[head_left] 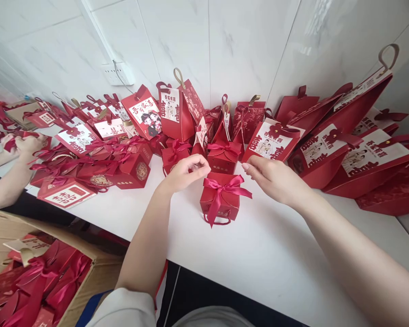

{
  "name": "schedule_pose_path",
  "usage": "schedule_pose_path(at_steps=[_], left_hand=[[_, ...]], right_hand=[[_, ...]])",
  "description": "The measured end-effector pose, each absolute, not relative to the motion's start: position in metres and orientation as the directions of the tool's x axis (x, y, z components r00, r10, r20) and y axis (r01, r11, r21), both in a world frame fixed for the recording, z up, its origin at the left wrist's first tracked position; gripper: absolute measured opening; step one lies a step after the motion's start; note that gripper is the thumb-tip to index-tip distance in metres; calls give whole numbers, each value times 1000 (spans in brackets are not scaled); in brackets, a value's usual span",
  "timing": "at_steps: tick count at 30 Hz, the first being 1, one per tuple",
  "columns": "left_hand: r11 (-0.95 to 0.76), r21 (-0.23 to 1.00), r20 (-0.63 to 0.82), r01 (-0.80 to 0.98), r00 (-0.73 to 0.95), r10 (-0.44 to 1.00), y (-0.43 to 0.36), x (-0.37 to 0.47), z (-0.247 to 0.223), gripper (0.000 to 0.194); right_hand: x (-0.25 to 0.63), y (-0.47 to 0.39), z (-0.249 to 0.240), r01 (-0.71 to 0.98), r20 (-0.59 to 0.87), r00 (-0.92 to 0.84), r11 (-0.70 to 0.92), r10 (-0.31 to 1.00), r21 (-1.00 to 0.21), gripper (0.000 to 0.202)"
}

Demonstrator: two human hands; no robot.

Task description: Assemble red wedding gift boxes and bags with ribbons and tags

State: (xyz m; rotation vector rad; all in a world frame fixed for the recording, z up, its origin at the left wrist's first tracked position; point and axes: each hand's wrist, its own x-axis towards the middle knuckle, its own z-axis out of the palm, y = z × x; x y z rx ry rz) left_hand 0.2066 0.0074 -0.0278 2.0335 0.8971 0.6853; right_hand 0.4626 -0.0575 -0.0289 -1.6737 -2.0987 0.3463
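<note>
A small red gift box (221, 202) stands on the white table in front of me. A glossy crimson ribbon bow (222, 188) lies over its lid, one tail hanging down the front and the other reaching right. Red cord handles (218, 222) droop at its base. Just left of the bow, my left hand (188, 172) hovers with loosely curled fingers and nothing visible in it. On the other side, my right hand (272, 178) is held with bent fingers, also without a visible object. Both look apart from the ribbon. Directly behind stands another bowed red box (224, 156).
Tall red gift bags (272, 141) crowd the wall side. Several bowed boxes (132, 170) are grouped at left. A cardboard carton (98, 268) of red boxes stands below the table's edge. Another person's hands (25, 143) hold something red at far left. A socket (117, 74) is on the wall.
</note>
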Motion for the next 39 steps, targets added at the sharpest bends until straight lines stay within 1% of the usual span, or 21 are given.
schedule_pose_path(at_steps=[3,5,7,9,11,15,17,20,21,22,24,26,28,29,30,31,32,33,34,37,39], left_hand=[[-417,809,51,415,657,752,9,199,-25,30],[-429,793,3,433,701,713,8,199,-24,31],[-457,777,6,432,721,692,6,201,-24,28],[-472,775,28,419,725,688,4,205,-24,25],[-457,793,43,402,712,700,2,207,-25,23],[-408,822,57,397,656,753,2,207,-26,19],[-389,840,83,378,619,781,3,208,-27,17],[-352,885,139,305,549,824,6,209,-29,14],[-343,897,162,280,514,842,8,209,-30,14],[-337,904,182,264,475,861,9,209,-31,14],[-326,904,198,276,405,893,11,206,-31,16],[-310,888,157,340,408,899,13,200,-30,21],[-319,849,42,422,547,836,13,191,-29,34],[-343,827,-26,446,639,768,14,186,-28,48],[-375,809,-84,452,721,688,15,182,-28,67],[-406,798,-124,445,781,612,16,179,-28,87],[-428,794,-147,432,819,555,18,178,-30,102],[-438,794,-160,422,840,519,20,177,-33,109],[-440,797,-172,415,853,493,23,178,-37,111],[-442,810,-202,385,891,406,32,186,-54,103],[-446,826,-181,344,912,367,37,193,-66,98]], right_hand=[[468,-56,-26,807,118,-240,266,964,-528,42],[469,-54,-27,749,103,-296,298,950,-592,41],[468,-53,-29,695,125,-346,344,930,-632,36],[466,-53,-32,655,161,-395,401,904,-640,30],[466,-53,-34,630,165,-439,433,883,-645,27],[466,-55,-34,590,100,-467,394,879,-705,27],[465,-56,-34,569,89,-451,363,888,-738,38],[463,-59,-34,544,131,-436,376,890,-750,74],[463,-59,-35,538,149,-443,396,884,-744,82],[462,-60,-35,533,163,-454,413,876,-738,87],[461,-60,-37,527,187,-463,438,867,-728,87],[462,-59,-37,526,221,-448,455,866,-718,82],[464,-58,-36,537,261,-414,465,872,-703,70],[465,-58,-35,550,272,-398,465,876,-694,61],[467,-58,-33,567,270,-388,459,881,-684,52],[469,-58,-32,586,254,-385,447,887,-675,47],[472,-59,-31,608,218,-390,428,895,-669,46],[474,-59,-31,630,165,-403,403,900,-663,51],[477,-60,-31,650,101,-421,378,901,-659,61],[485,-57,-39,663,-79,-491,313,867,-680,101],[490,-51,-49,616,-163,-555,271,815,-740,113]])
